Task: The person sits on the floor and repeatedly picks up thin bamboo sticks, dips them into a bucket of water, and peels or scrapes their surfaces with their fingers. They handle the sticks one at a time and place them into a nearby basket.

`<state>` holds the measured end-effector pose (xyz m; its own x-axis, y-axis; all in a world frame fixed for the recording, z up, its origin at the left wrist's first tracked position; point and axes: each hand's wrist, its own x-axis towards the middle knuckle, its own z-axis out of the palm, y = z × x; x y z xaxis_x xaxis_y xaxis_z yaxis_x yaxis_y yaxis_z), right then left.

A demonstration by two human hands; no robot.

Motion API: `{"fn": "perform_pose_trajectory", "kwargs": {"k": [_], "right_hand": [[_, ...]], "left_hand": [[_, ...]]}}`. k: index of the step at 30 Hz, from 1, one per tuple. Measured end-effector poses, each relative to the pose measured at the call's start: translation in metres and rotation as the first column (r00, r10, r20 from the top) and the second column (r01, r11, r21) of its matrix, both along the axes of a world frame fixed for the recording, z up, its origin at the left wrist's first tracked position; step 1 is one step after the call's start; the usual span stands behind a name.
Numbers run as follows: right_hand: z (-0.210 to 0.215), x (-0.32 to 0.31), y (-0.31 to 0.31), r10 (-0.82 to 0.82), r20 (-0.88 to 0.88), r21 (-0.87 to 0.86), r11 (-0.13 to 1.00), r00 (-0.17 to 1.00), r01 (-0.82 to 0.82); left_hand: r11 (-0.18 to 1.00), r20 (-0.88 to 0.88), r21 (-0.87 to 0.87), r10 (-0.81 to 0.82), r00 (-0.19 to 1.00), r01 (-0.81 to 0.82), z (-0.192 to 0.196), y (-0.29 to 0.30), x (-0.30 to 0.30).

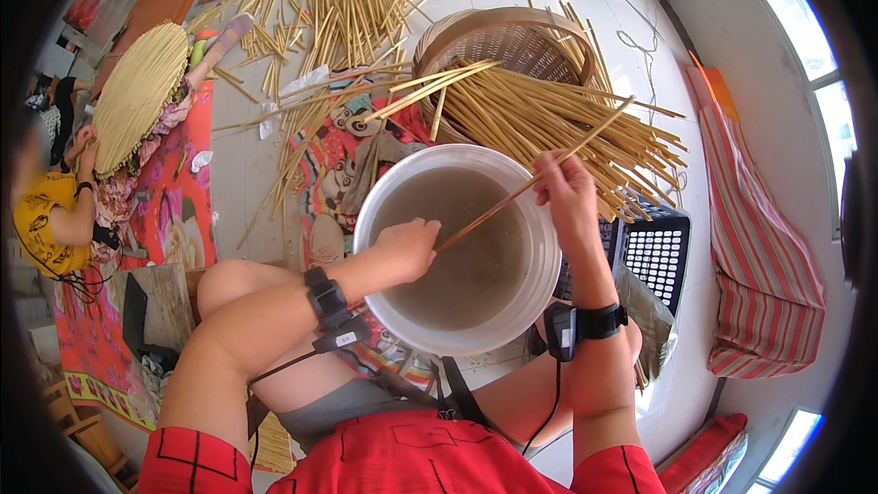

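Handling: the bamboo strip point(530, 185) is judged light, thin and springy; wetted at its lower end, it is likely slippery there and prone to snap if bent sharply.
Where to hold: a grip near each end looks best, as is done here, so that the long span is kept from whipping.
Look: a single pale tan sliver, straight and narrow, is seen running on a diagonal from centre frame up toward the upper right.
Position: its lower end is dipped over the white bucket point(547, 279) at centre; its upper end passes over the loose pile of bamboo strips point(567, 119) beyond the rim.
Left hand point(407, 247): curled closed over the lower end of the strip, inside the bucket's mouth; whether the fingertips are touching the water cannot be told.
Right hand point(567, 192): fingers are pinched together on the strip partway along it, above the bucket's right rim.
Water: cloudy grey-brown water point(466, 256) is seen filling the bucket.
Behind: a woven basket point(503, 37) is seen at upper centre, tipped on its side, with strips spilling from it.
Right of bucket: a black plastic crate point(658, 252) is set just beside it.
Upper left: another person point(55, 210) is seated beside a round woven mat point(137, 91), well apart.
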<state>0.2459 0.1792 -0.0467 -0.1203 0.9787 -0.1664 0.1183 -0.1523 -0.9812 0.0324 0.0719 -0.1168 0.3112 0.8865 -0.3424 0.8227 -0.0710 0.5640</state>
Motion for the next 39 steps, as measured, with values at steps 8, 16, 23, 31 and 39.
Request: {"fn": "perform_pose_trajectory", "kwargs": {"k": [8, 16, 23, 31, 39], "right_hand": [[-0.078, -0.002, -0.026, 0.301, 0.553, -0.076, 0.947, 0.777, -0.313], [-0.016, -0.013, -0.001, 0.214, 0.167, 0.089, 0.969, 0.962, -0.231], [-0.002, -0.011, -0.001, 0.144, 0.038, 0.129, 0.980, 0.989, -0.148], [0.010, -0.018, -0.011, 0.196, -0.078, 0.159, 0.970, 0.978, -0.181], [0.009, -0.024, -0.013, 0.102, -0.062, 0.142, 0.986, 0.993, -0.092]], "left_hand": [[0.999, -0.090, -0.028, -0.048, 0.995, 0.046, -0.002, 0.006, 0.006], [0.987, 0.641, -0.079, 0.156, 0.751, -0.138, -0.005, 0.013, 0.017], [0.915, 0.863, -0.401, 0.365, 0.350, 0.035, 0.033, 0.021, 0.028], [0.888, 0.800, -0.453, 0.442, 0.406, -0.075, 0.042, 0.019, 0.030], [0.875, 0.769, -0.481, 0.449, 0.455, -0.051, 0.053, 0.028, 0.031]]}}
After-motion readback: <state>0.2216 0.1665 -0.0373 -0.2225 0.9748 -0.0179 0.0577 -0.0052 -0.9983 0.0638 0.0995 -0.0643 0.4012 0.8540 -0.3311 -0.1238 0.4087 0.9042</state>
